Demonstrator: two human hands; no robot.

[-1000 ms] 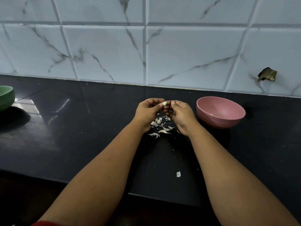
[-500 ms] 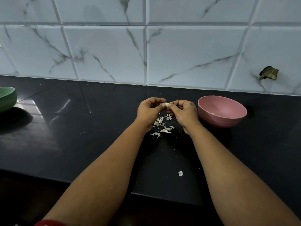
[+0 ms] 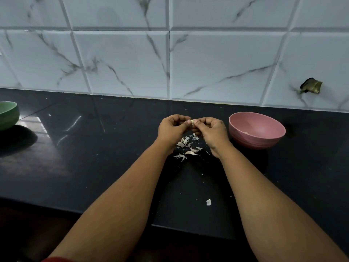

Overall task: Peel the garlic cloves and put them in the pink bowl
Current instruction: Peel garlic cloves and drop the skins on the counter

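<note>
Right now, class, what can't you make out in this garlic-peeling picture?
Head view only:
- Garlic clove: mostly hidden by the fingers of both hands; how much is peeled, unclear.
- Pink bowl: near wall hides most of its contents.
- Green bowl: cut off by the left edge.

A home kitchen. A glossy black stone desk (image 3: 79, 148) fills the middle and lower frame, meeting a wall of large white marble-veined tiles (image 3: 122, 59) across the top. A pink bowl (image 3: 256, 130) sits right of centre, a green bowl (image 3: 8, 115) at the left edge, and garlic peelings (image 3: 186, 148) lie scattered at centre.
</note>
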